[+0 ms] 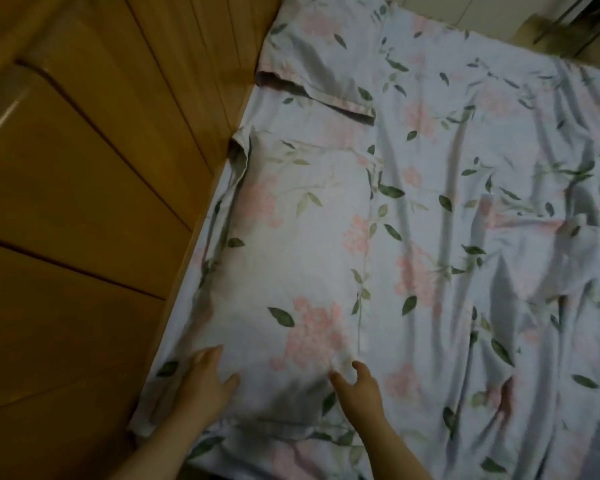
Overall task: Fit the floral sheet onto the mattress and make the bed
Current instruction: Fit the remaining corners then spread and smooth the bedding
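Two hands lie on the near end of a floral pillow (291, 244) at the headboard edge of the bed. The left hand (206, 379) rests flat on the pillow's near corner beside the headboard, its fingers straight and spread apart. The right hand (359, 386) sits at the pillow's other near corner with its fingers curved. Its thumb and forefinger are apart with a small ridge of cloth between them, but the blur makes it impossible to tell whether they pinch it. Under the pillow the floral sheet (482, 161) lies spread across the bed, creased in long folds and reaching the far edge. A second pillow (312, 64) in the same print lies farther along the headboard edge, with a narrow strip of sheet between the two. The wooden headboard (83, 174) runs along the sheet's left side.
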### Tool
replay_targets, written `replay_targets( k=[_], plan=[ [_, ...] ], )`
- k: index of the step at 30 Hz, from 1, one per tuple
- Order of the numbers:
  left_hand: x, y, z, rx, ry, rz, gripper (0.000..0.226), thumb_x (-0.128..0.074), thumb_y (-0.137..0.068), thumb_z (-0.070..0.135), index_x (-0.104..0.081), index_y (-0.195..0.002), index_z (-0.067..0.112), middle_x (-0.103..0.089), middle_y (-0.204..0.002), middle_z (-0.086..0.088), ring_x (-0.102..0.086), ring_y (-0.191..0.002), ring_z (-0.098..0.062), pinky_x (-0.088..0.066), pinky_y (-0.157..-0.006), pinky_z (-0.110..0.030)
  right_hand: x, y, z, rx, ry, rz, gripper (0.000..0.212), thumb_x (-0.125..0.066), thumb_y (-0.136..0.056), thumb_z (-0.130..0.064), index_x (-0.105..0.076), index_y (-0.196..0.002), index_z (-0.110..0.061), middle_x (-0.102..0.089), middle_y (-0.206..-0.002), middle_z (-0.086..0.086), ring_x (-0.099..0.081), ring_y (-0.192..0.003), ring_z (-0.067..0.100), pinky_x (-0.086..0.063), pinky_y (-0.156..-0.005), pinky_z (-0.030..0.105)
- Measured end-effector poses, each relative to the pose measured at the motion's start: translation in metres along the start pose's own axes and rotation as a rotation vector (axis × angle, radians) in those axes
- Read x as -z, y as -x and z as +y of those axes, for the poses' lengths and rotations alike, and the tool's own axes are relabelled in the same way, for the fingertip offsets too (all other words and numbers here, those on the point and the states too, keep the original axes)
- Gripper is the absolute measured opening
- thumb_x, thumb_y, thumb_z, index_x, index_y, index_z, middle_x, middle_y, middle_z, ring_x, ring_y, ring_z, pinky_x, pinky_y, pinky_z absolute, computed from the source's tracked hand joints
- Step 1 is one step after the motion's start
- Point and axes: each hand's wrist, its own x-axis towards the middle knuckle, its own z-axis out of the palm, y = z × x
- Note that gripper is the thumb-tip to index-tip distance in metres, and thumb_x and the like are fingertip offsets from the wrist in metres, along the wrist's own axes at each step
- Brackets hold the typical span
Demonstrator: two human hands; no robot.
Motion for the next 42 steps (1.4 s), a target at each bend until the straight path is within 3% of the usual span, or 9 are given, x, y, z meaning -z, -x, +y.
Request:
replay_targets(
  k=[8, 12, 16, 22, 27, 31, 34, 38, 42],
  plan=[
    [-0.034, -0.043, -0.007, 0.140, -0.015, 0.271, 0.096, -0.069, -0.078, 0.048, -0.017, -0.147, 0.007, -0.024, -0.144, -0.019, -0.039, -0.123, -0.040, -0.043, -0.095, -0.042, -0.027, -0.046, 0.013, 0.013, -0.039, -0.069, 0.088, -0.063, -0.083, -0.050, -0.018, -0.150, -0.013, -0.023, -0.155, 0.010, -0.029, -0.140, 0.030, -0.031, -0.111, 0.040],
    [-0.032, -0.076, -0.023, 0.234, 0.255, 0.252, 0.115, -0.074, -0.057, 0.068, -0.019, -0.147, 0.020, -0.030, -0.148, -0.012, -0.037, -0.130, -0.039, -0.037, -0.104, -0.048, -0.039, -0.061, -0.005, 0.162, -0.144, -0.019, 0.094, -0.067, -0.076, -0.054, -0.019, -0.148, -0.018, -0.029, -0.154, 0.006, -0.032, -0.139, 0.029, -0.032, -0.111, 0.044],
    [-0.019, -0.092, -0.031, 0.303, 0.319, 0.167, 0.114, -0.074, -0.047, 0.074, -0.039, -0.139, 0.017, -0.048, -0.138, -0.013, -0.049, -0.121, -0.037, -0.046, -0.098, -0.047, -0.045, -0.074, -0.026, 0.227, -0.235, 0.033, 0.094, -0.073, -0.070, -0.055, -0.028, -0.145, -0.023, -0.041, -0.146, 0.002, -0.041, -0.133, 0.028, -0.038, -0.108, 0.042],
    [-0.011, -0.066, -0.034, 0.240, 0.044, 0.401, 0.073, -0.068, -0.065, 0.067, -0.059, -0.112, 0.012, -0.062, -0.112, -0.018, -0.058, -0.101, -0.037, -0.045, -0.080, -0.040, -0.058, -0.073, -0.037, 0.208, -0.134, 0.027, 0.084, -0.074, -0.068, -0.057, -0.042, -0.138, -0.021, -0.056, -0.134, 0.002, -0.053, -0.122, 0.027, -0.046, -0.101, 0.041],
    [0.000, -0.060, -0.052, 0.409, -0.183, 0.192, 0.066, -0.054, -0.074, 0.071, -0.060, -0.106, 0.014, -0.061, -0.114, -0.016, -0.057, -0.103, -0.032, -0.046, -0.087, -0.038, -0.061, -0.065, -0.030, 0.192, 0.012, 0.046, 0.080, -0.074, -0.070, -0.054, -0.042, -0.133, -0.016, -0.057, -0.126, 0.005, -0.056, -0.115, 0.030, -0.047, -0.093, 0.038],
    [0.002, -0.051, -0.055, 0.346, -0.161, 0.164, 0.069, -0.065, -0.074, 0.061, -0.055, -0.117, 0.008, -0.062, -0.108, -0.015, -0.061, -0.098, -0.031, -0.049, -0.080, -0.037, -0.056, -0.069, -0.032, 0.116, 0.147, 0.079, 0.047, -0.069, -0.078, -0.048, -0.048, -0.100, -0.012, -0.059, -0.095, 0.006, -0.056, -0.083, 0.022, -0.044, -0.070, 0.030],
    [0.010, -0.046, -0.047, 0.450, -0.295, 0.077, 0.092, -0.067, -0.071, 0.063, -0.031, -0.136, 0.009, -0.051, -0.128, -0.015, -0.057, -0.110, -0.031, -0.049, -0.085, -0.038, -0.056, -0.067, -0.034, 0.074, 0.190, 0.143, 0.035, -0.067, -0.081, -0.039, -0.049, -0.095, -0.013, -0.062, -0.097, 0.009, -0.053, -0.079, 0.021, -0.046, -0.071, 0.031],
    [0.015, -0.051, -0.029, 0.061, -0.338, 0.329, 0.082, -0.064, -0.076, 0.059, -0.030, -0.136, 0.015, -0.045, -0.124, -0.012, -0.056, -0.098, -0.025, -0.047, -0.071, -0.030, -0.065, -0.060, -0.051, 0.238, 0.180, 0.381, 0.053, -0.067, -0.080, -0.030, -0.046, -0.124, -0.011, -0.052, -0.123, 0.015, -0.051, -0.111, 0.033, -0.044, -0.095, 0.042],
    [0.026, -0.073, 0.000, -0.087, -0.256, 0.393, 0.060, -0.053, -0.086, 0.055, -0.040, -0.131, 0.017, -0.040, -0.123, -0.011, -0.045, -0.106, -0.026, -0.041, -0.085, -0.031, -0.061, -0.070, -0.094, 0.345, 0.125, 0.161, 0.091, -0.072, -0.074, -0.049, -0.026, -0.144, -0.014, -0.033, -0.142, 0.014, -0.038, -0.130, 0.035, -0.035, -0.106, 0.041]
  ],
)
